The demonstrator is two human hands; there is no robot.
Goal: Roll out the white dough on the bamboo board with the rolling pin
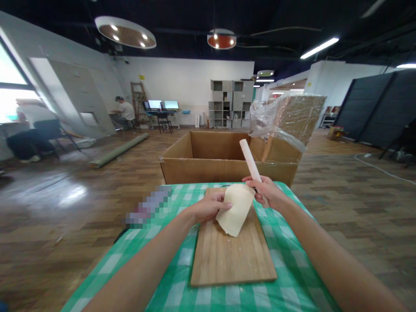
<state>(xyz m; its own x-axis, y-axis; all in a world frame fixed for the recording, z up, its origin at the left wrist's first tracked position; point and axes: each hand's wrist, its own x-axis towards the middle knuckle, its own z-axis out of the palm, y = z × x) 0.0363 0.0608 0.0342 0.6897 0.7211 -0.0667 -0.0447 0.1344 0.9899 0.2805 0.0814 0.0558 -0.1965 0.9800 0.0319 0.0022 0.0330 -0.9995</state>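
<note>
A flat, pale yellow sheet of dough (236, 210) is held up at a tilt over a wooden cutting board (234, 262). My left hand (212, 207) pinches its left side, with the thumb on top. In my right hand (264, 190) is a light wooden rolling pin (250, 160), pointing up and to the left. The right fingers wrap round its lower part and sit close to the dough's upper right edge; whether they touch the dough I cannot tell. Part of a dark curved rim shows behind the dough, mostly hidden.
A green-and-white checked cloth (175, 260) covers the table. At its left edge lies a blurred-out item (149, 207). Beyond the table stands a large open cardboard box (198, 167), with a plastic-wrapped carton (297, 117) at its right. Two people sit farther off at the left.
</note>
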